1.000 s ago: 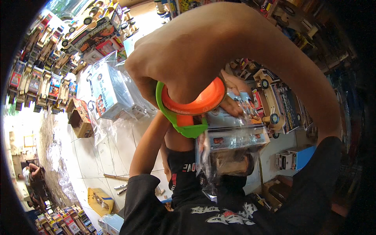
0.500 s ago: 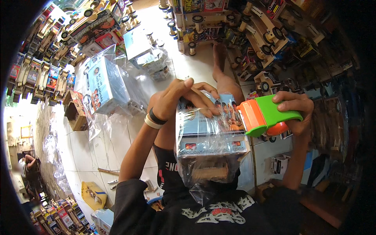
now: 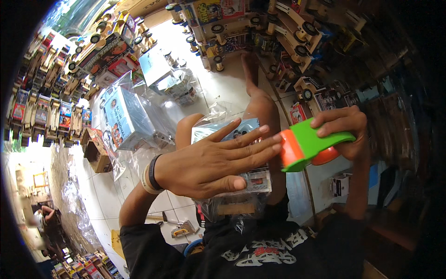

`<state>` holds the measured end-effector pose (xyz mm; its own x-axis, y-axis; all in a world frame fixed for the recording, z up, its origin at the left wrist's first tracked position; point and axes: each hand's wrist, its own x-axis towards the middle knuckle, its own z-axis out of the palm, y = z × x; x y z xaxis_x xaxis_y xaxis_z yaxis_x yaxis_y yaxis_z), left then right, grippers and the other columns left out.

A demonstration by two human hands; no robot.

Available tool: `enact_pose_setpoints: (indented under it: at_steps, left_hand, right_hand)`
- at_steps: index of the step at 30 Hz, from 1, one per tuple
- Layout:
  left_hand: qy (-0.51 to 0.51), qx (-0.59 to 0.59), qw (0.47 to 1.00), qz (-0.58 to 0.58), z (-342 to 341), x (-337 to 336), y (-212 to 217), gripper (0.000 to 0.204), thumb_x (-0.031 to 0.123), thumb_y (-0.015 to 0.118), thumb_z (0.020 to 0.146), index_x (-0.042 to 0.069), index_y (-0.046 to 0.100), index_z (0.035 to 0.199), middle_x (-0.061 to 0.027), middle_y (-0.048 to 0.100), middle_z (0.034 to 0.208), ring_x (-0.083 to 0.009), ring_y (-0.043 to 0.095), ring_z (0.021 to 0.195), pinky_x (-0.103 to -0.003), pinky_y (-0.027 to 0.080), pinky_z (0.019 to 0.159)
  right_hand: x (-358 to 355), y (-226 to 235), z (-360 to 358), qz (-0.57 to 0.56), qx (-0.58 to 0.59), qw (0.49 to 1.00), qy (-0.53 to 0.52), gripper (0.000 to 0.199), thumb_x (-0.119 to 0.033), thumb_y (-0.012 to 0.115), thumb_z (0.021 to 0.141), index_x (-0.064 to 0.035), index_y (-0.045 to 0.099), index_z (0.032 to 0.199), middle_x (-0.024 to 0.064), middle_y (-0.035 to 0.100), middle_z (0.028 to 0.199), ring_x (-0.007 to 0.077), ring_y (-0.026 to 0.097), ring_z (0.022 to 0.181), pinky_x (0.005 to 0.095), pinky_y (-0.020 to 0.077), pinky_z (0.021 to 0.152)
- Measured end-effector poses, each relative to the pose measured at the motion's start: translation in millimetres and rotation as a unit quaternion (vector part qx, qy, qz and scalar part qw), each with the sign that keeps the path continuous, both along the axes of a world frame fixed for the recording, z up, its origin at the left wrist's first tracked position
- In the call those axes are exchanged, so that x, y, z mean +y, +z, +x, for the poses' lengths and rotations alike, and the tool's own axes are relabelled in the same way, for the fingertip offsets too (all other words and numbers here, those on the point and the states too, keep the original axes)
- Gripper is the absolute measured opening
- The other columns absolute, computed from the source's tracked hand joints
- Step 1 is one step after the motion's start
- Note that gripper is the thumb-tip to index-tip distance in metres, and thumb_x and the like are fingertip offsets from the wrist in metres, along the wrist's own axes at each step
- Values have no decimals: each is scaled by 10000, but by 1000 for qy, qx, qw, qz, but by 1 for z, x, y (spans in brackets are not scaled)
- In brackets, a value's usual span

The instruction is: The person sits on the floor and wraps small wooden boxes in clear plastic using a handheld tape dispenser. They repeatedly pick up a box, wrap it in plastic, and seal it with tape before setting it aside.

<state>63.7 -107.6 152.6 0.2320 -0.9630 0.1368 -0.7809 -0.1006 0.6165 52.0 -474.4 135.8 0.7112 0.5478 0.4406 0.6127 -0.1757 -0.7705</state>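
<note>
My right hand (image 3: 346,132) grips a green and orange tape dispenser (image 3: 313,139) at the right of the lap. Flat and open, with fingers spread, my left hand (image 3: 213,160) is stretched above a light blue printed box (image 3: 204,131) in clear plastic. The left fingertips reach the orange end of the dispenser; whether they touch it I cannot tell. The box rests on my lap, much of its top hidden by the left hand. Loose plastic film (image 3: 218,111) stands up at its far end, and more bunches at the near end.
Light blue wrapped boxes (image 3: 125,118) stand on the tiled floor to the left, beside a small wooden box (image 3: 96,149). A staple gun (image 3: 183,229) lies near my left arm. Stacked wooden toy trucks (image 3: 297,37) line the far and left sides. A person (image 3: 45,216) sits far left.
My left hand has lifted from the box top and swung right, its fingers spreading toward the dispenser. The right hand and dispenser have shifted slightly left. The view has moved a little.
</note>
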Motion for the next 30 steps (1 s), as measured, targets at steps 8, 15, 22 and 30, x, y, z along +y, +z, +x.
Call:
enact_pose_setpoints:
  at_steps: [8, 15, 22, 30]
  left_hand:
    - [0, 44, 999, 33, -5, 4, -8, 679, 556, 290, 1107, 61, 530, 1505, -166, 503, 1540, -368, 405, 1500, -619, 139, 1253]
    - [19, -97, 994, 36, -21, -8, 9, 420, 451, 521, 1066, 100, 649, 1257, -94, 626, 1304, -266, 503, 1402, -592, 221, 1192]
    - [46, -195, 975, 95, 24, -17, -6, 448, 512, 573, 1045, 128, 795, 978, -54, 748, 1158, -253, 609, 1292, -643, 205, 1179]
    - [210, 309, 927, -19, 89, 43, -15, 480, 393, 659, 1032, -15, 708, 1279, -142, 757, 1174, -212, 690, 1089, -366, 521, 968]
  right_hand:
    - [55, 70, -29, -268, -88, 958, 45, 233, -67, 808, 704, -94, 807, 935, 124, 782, 999, 284, 768, 859, 389, 614, 736]
    - [-10, 52, -18, -247, 109, 961, -61, 387, 1, 606, 749, -25, 789, 1089, 147, 788, 1074, 288, 763, 985, 349, 586, 880]
    - [-162, -140, -29, 43, 214, 801, -557, 470, 1, 598, 918, -18, 686, 1380, 90, 725, 1088, 161, 650, 898, 344, 536, 856]
    - [-175, -191, -57, 245, 240, 707, -618, 435, -35, 635, 955, 7, 654, 1387, 71, 698, 1017, 167, 658, 903, 343, 531, 840]
